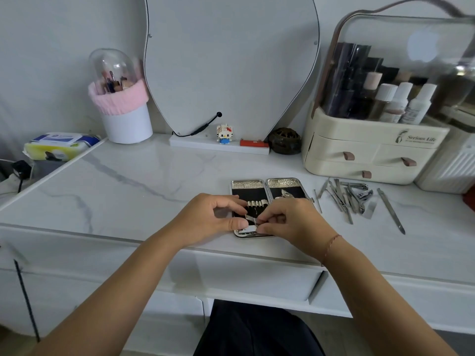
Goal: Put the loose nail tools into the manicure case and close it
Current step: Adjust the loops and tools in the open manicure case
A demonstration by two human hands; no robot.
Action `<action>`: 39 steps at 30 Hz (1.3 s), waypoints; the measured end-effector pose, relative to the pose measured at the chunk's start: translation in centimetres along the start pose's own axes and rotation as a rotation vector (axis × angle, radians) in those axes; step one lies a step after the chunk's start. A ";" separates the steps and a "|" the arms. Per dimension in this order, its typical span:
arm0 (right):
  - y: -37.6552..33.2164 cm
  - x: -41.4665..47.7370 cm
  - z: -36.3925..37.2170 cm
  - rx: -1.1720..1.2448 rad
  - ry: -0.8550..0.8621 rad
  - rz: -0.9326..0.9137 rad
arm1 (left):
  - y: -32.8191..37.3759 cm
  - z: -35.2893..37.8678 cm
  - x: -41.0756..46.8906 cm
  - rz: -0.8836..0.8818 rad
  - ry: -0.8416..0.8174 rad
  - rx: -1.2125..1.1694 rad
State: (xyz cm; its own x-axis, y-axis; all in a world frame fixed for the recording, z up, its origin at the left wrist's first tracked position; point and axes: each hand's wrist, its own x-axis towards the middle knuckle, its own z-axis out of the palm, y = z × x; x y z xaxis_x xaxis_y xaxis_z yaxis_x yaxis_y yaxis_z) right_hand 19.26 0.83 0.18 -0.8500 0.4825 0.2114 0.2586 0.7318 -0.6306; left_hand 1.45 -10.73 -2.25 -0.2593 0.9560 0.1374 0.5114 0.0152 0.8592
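The manicure case [259, 185] lies open flat on the marble tabletop, silver-rimmed with black lining and a row of metal loops. Over its near left half, my left hand [210, 217] and my right hand [290, 219] meet, both pinching a small metal nail tool [251, 219] between fingertips. My hands hide the near end of the case. To the right of the case lies a pile of several loose steel nail tools [347, 199], including clippers. A long metal file [390, 210] rests apart, further right.
A cream cosmetics organiser [372, 152] with drawers stands behind the tool pile. At the back are a mirror [231, 60], a brush holder [126, 122], a small toy figure [224, 134] and a dark round object [284, 141]. A wipes pack [60, 146] sits far left.
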 end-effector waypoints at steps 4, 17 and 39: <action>0.0 0.2 0.0 0.027 -0.022 0.025 | 0.2 0.3 -0.2 0.024 0.057 -0.021; 1.4 -0.7 0.5 0.034 0.072 -0.047 | 0.0 0.4 -0.1 0.073 -0.007 0.127; 14.9 -0.4 -12.8 -0.321 0.271 0.390 | -0.2 0.5 0.1 0.074 -0.001 0.149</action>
State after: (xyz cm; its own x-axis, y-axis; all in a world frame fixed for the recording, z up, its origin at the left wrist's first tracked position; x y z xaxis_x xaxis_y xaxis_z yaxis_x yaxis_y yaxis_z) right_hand 29.37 17.67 0.28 -0.5265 0.8214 0.2192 0.6918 0.5638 -0.4512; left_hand 1.77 -10.52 -2.67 -0.2153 0.9564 0.1974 0.6451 -0.0124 0.7640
